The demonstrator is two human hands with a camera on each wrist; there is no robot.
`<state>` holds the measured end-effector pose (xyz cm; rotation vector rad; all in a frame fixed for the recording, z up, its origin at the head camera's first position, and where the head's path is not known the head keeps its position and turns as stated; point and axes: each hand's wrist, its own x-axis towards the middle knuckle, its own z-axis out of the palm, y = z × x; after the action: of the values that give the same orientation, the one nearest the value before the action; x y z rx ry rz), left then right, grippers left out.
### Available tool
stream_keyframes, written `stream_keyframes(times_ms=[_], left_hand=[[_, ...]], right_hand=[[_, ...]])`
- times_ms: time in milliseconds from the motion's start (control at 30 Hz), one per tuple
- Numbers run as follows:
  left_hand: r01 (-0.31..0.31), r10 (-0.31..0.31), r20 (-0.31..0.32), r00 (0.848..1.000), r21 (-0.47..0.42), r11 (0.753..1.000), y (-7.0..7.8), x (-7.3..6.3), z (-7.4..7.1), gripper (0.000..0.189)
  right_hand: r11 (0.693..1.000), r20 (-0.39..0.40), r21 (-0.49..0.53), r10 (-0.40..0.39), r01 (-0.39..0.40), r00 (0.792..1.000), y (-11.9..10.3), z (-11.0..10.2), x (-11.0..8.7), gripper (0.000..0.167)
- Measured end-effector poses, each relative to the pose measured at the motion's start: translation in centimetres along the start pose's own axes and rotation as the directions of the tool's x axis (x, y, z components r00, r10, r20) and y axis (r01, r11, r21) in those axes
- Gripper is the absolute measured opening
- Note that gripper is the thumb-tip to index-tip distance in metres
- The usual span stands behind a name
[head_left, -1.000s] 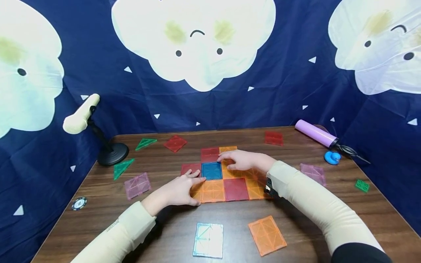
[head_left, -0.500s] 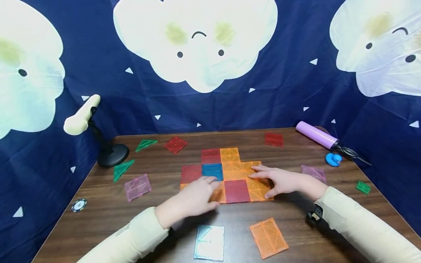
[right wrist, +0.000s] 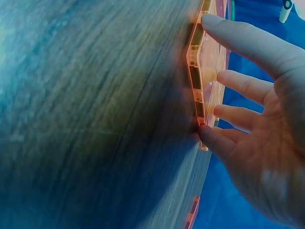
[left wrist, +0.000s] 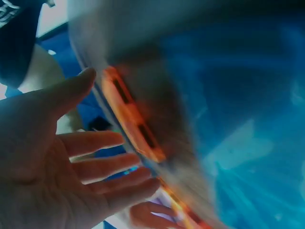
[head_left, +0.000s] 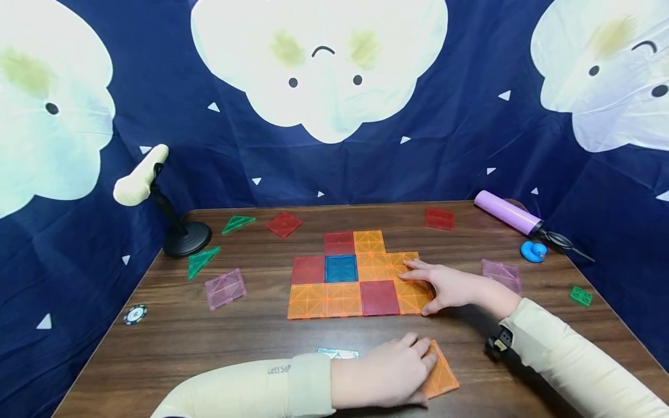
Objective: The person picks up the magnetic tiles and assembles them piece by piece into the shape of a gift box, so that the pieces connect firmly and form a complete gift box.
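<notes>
A flat patchwork of square magnetic tiles lies mid-table: orange tiles (head_left: 307,301), red tiles (head_left: 379,298) and one blue tile (head_left: 341,268). At its right end my right hand (head_left: 452,284) rests on the orange tiles, fingers spread, thumb by the near edge; the right wrist view has the fingertips along an orange edge (right wrist: 196,76). My left hand (head_left: 389,371) is over the loose orange tile (head_left: 443,377), partly covering it. In the left wrist view its fingers are extended beside that tile (left wrist: 128,114), unclosed. Behind my left forearm a light blue tile (head_left: 337,352) is mostly hidden.
Purple tiles (head_left: 226,288) lie on both sides, red tiles (head_left: 284,224) at the back, green triangles (head_left: 203,261) at left. A black stand (head_left: 187,238) holds a cream-covered object. A purple cylinder (head_left: 507,212), blue duck (head_left: 533,251), green block (head_left: 581,295) and poker chip (head_left: 135,314) lie near the edges.
My left hand has left the patchwork and moved toward me and right, over the loose orange tile. My right hand shifted right along the patchwork, then stayed there.
</notes>
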<state>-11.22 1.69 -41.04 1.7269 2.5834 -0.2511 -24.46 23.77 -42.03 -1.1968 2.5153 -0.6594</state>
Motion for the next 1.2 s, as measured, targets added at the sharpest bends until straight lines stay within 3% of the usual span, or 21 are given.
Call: stream_keyframes(times_ms=[133,333,467,700,867,1200], left_hand=[[-0.02,0.02,-0.011,1.0,0.071,0.997,-0.7,-0.2,0.5,0.067],[-0.034,0.034,0.0,0.999,0.079,0.996,-1.7,-1.6,0.6,0.061],[-0.024,0.029,-0.049,0.998,0.091,0.996,-2.4,-2.6,0.9,0.056],[0.026,-0.022,-0.057,0.998,0.077,0.997,-3.6,-3.5,1.4,0.053],[0.038,-0.029,-0.097,0.995,0.088,0.995,-4.4,-3.8,1.6,0.05],[0.111,-0.111,0.028,0.993,0.019,0.994,-5.3,-3.4,1.0,0.051]], right_hand=[[1.0,-0.006,0.012,0.001,-0.001,1.0,0.1,0.1,0.0,0.078],[1.0,-0.015,0.018,0.004,-0.004,1.0,0.1,0.4,0.1,0.078],[1.0,-0.016,0.028,0.004,-0.003,1.0,-0.1,0.3,0.1,0.078],[0.999,-0.007,0.033,0.031,-0.031,1.0,-0.7,0.1,0.0,0.076],[0.999,0.001,0.034,0.035,-0.035,0.999,-0.9,-0.1,0.0,0.076],[0.998,0.011,0.034,0.044,-0.045,0.999,-0.6,-0.1,-0.1,0.077]])
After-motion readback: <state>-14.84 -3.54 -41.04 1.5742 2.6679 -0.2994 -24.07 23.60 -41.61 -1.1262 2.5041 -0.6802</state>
